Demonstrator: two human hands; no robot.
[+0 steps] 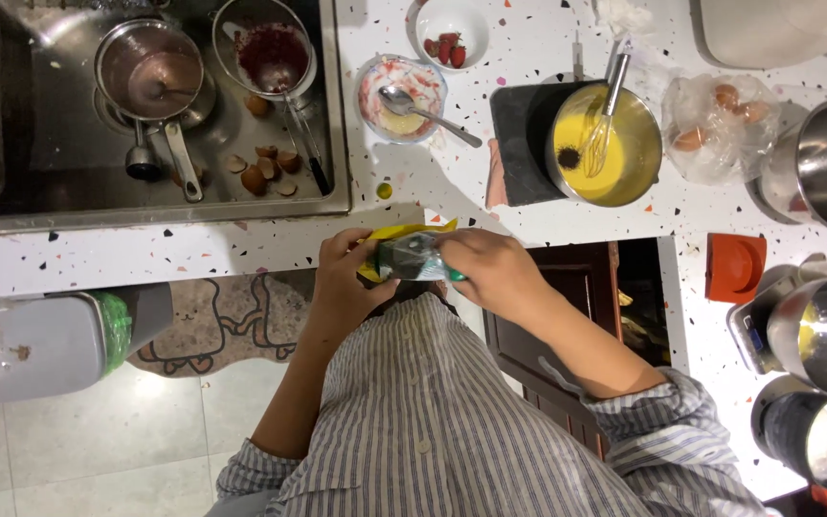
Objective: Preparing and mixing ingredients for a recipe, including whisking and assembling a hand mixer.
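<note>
Both my hands meet at the counter's front edge, close to my striped shirt. My left hand (345,278) grips a yellow packet (387,236) from the left. My right hand (488,270) closes over the packet's green and silver end (412,257). The packet is partly hidden by my fingers. Farther back on the speckled counter (241,244) stands a metal bowl (641,165) of yellow batter with a whisk (605,120) leaning in it and a dark spot on the batter.
A sink (332,196) at back left holds a saucepan (150,72), a sieve with red pulp (270,53) and eggshells. A glass bowl with a spoon (399,91), a small bowl of strawberries (447,29), a bag of eggs (715,120) and several metal cups at the right stand nearby.
</note>
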